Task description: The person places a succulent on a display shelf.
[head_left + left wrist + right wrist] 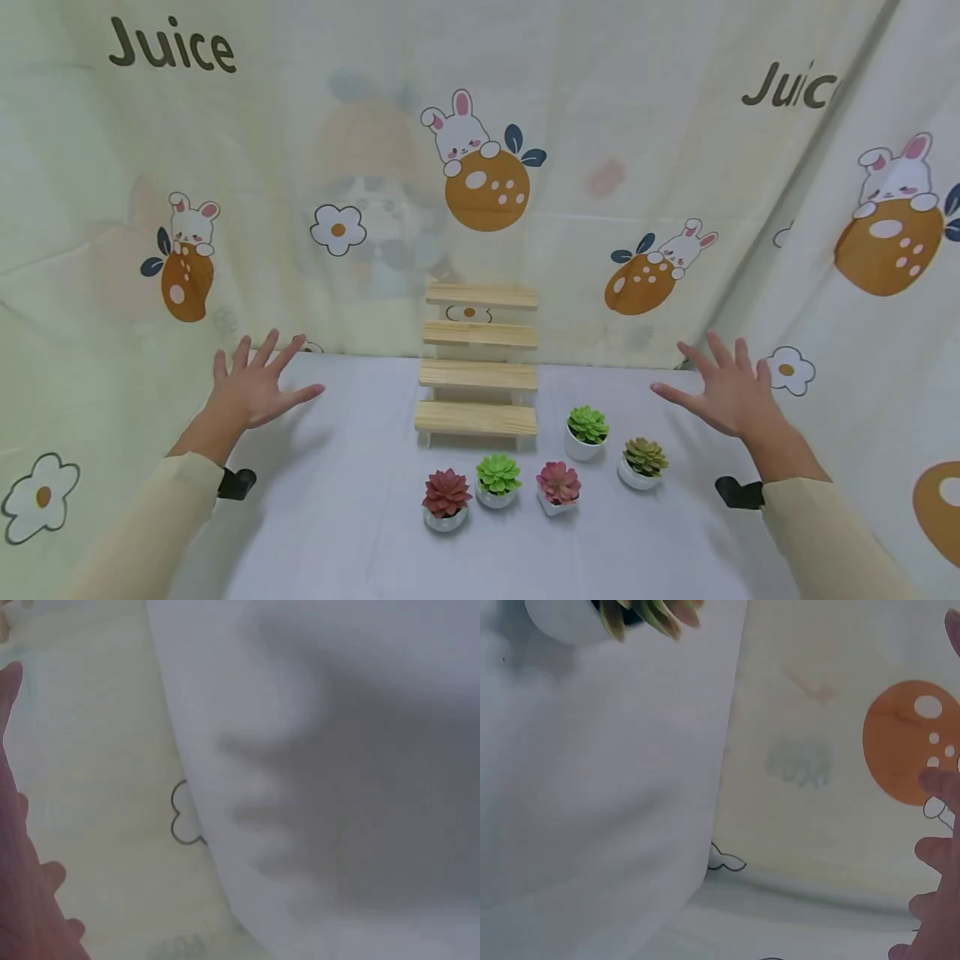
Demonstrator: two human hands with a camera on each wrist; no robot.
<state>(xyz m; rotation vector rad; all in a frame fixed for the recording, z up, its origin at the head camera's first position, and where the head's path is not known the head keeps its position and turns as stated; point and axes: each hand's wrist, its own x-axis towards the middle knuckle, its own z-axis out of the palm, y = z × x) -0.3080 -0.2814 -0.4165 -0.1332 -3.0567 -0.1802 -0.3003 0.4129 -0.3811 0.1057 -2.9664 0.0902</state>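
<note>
Pale wood forms the four-step stand (477, 373) at the far middle; five potted succulents (498, 477) sit nearer and to its right on the white table (337, 517). The left hand (255, 387) and right hand (727, 392) hover either side, fingers spread wide, holding nothing. I'd judge no handling is under way; taking a pot would call for reaching inward and narrowing the fingers.

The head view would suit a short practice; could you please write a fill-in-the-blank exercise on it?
The wooden stand has ____ shelves.
On the white table stand ____ potted plants.
The left hand holds ____.
The complete word printed on the backdrop reads ____.

Missing words: four; five; nothing; Juice.
</note>
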